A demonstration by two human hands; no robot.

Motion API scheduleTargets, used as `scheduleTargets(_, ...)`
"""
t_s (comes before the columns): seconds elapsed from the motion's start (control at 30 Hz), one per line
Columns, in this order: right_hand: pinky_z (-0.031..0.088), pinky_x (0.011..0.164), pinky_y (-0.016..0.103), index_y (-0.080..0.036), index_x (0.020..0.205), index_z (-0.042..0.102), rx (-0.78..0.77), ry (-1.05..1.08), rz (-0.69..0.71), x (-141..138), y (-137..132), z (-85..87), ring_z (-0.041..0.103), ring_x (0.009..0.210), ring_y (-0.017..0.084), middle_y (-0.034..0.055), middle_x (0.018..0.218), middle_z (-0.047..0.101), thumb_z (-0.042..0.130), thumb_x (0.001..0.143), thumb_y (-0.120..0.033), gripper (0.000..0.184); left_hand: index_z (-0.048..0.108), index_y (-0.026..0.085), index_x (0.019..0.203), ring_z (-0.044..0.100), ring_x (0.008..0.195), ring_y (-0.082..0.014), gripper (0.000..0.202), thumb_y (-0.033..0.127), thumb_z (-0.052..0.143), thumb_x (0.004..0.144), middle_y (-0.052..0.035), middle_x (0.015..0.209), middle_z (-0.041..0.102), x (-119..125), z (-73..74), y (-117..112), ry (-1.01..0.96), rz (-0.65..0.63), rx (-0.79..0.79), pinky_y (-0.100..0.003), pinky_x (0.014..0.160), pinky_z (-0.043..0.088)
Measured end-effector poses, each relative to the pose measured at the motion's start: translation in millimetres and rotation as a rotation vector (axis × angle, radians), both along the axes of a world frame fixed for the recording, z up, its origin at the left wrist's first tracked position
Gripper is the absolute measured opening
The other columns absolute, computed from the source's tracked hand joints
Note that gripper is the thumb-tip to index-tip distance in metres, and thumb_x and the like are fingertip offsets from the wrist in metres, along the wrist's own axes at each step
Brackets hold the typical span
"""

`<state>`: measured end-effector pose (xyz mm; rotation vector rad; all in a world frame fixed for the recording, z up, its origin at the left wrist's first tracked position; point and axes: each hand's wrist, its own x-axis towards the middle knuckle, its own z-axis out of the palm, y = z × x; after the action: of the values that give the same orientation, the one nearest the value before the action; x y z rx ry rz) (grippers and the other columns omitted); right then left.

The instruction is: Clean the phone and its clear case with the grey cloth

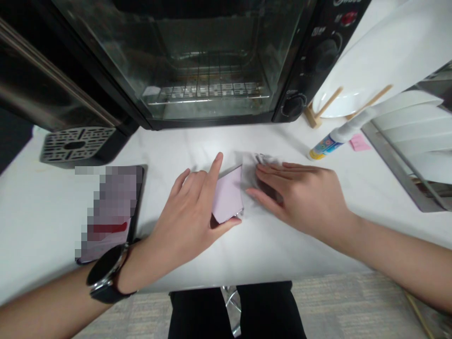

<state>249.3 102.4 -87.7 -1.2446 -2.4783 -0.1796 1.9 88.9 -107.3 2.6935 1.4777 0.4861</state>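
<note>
My left hand (192,205) grips a small pale pink, flat-faced piece (229,197) with a dark edge, just above the counter. The thumb lies along its near edge, and the index finger points away along its left side. I cannot tell whether it is a box or a folded card. Crinkled clear plastic film (250,181) shows at its right side. Over that film my right hand (298,193) rests, fingers stretched out together and thumb apart. What lies under its palm is hidden in shadow.
A black toaster oven (212,61) stands behind my hands. At left are a drip tray (76,145) and a phone (116,212) with a blurred screen. A glue stick (325,147), a pink paper slip (360,142), white plates (381,61) and a dish rack (399,165) are at right.
</note>
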Motion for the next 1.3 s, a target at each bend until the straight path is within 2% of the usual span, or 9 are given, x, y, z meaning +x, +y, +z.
scheduleTargets(0.1,0.063,0.101,0.049,-0.004,0.133,0.07,-0.009,-0.103,-0.044,2,5,-5.4,0.075,0.117,0.036,0.0193,0.137,0.071,0.051,0.105,-0.061,0.066,-0.003,0.016,0.17,0.062,0.117,-0.0347,0.109,0.064,0.06,0.095,-0.0133,0.121,0.064,1,-0.7,1,-0.006,-0.013,-0.011,-0.06,0.12,0.04)
scheduleTargets(0.33,0.038,0.127,0.06,0.0,0.161,0.038,-0.159,0.004,0.265,-13,-1,-21.6,0.038,0.156,0.039,0.0252,0.164,0.042,0.058,0.097,-0.071,0.098,-0.004,0.014,0.17,0.058,0.123,-0.0352,0.11,0.056,0.063,0.094,-0.0157,0.131,0.061,1,-2.3,1,-0.029,-0.031,-0.003,-0.057,0.121,0.039)
scheduleTargets(0.47,0.029,0.134,0.047,-0.004,0.154,0.049,-0.274,0.065,0.604,-20,-10,-15.3,0.039,0.157,0.025,0.0156,0.16,0.052,0.052,0.104,-0.062,0.077,-0.002,0.011,0.17,0.06,0.114,-0.0335,0.101,0.028,0.058,0.089,-0.0148,0.12,0.061,-2,-4.0,0,-0.017,-0.044,0.04,-0.056,0.116,0.044)
scheduleTargets(0.53,0.04,0.129,0.037,-0.008,0.14,0.064,-0.249,0.136,0.672,-18,-11,-10.3,0.054,0.147,0.019,0.0103,0.149,0.065,0.053,0.107,-0.048,0.053,0.0,0.011,0.17,0.06,0.11,-0.0324,0.102,0.019,0.056,0.085,-0.0136,0.115,0.06,-2,-4.1,1,-0.007,-0.041,0.041,-0.055,0.113,0.046)
scheduleTargets(0.73,0.069,0.078,0.041,-0.012,0.103,0.081,0.046,0.053,0.123,-2,-4,0.4,0.082,0.091,0.027,0.0086,0.105,0.084,0.057,0.106,-0.04,0.037,-0.001,0.011,0.169,0.06,0.113,-0.0357,0.106,0.049,0.063,0.094,-0.0151,0.118,0.062,0,-1.4,2,-0.018,-0.043,0.037,-0.059,0.114,0.046)
scheduleTargets(0.87,0.067,0.091,0.05,0.0,0.129,0.071,0.069,-0.105,-0.005,0,2,-6.9,0.077,0.111,0.037,0.0222,0.13,0.074,0.054,0.104,-0.057,0.064,0.001,0.014,0.17,0.06,0.113,-0.0353,0.107,0.06,0.062,0.095,-0.0142,0.118,0.063,2,-0.3,1,-0.02,-0.009,-0.002,-0.058,0.115,0.044)
scheduleTargets(1.1,0.039,0.128,0.058,0.001,0.158,0.043,-0.158,-0.003,0.356,-15,0,-21.0,0.04,0.156,0.037,0.0219,0.164,0.042,0.049,0.103,-0.066,0.086,-0.001,0.011,0.169,0.058,0.116,-0.0354,0.105,0.046,0.062,0.094,-0.0156,0.123,0.06,1,-3.0,1,-0.025,-0.042,0.013,-0.056,0.114,0.045)
scheduleTargets(1.2,0.036,0.132,0.045,-0.004,0.148,0.056,-0.236,0.078,0.634,-20,-5,-14.5,0.046,0.154,0.026,0.0146,0.158,0.055,0.047,0.107,-0.058,0.069,-0.002,0.011,0.169,0.058,0.111,-0.0337,0.104,0.025,0.058,0.086,-0.0147,0.118,0.059,-2,-4.0,1,-0.016,-0.049,0.023,-0.055,0.111,0.047)
scheduleTargets(1.3,0.052,0.118,0.029,-0.011,0.119,0.075,-0.192,0.205,0.679,-16,-5,-6.5,0.068,0.132,0.018,0.0051,0.131,0.077,0.053,0.108,-0.036,0.036,-0.003,0.011,0.169,0.058,0.11,-0.0339,0.107,0.024,0.06,0.084,-0.0139,0.116,0.059,-4,-3.6,1,-0.019,-0.053,0.019,-0.056,0.11,0.048)
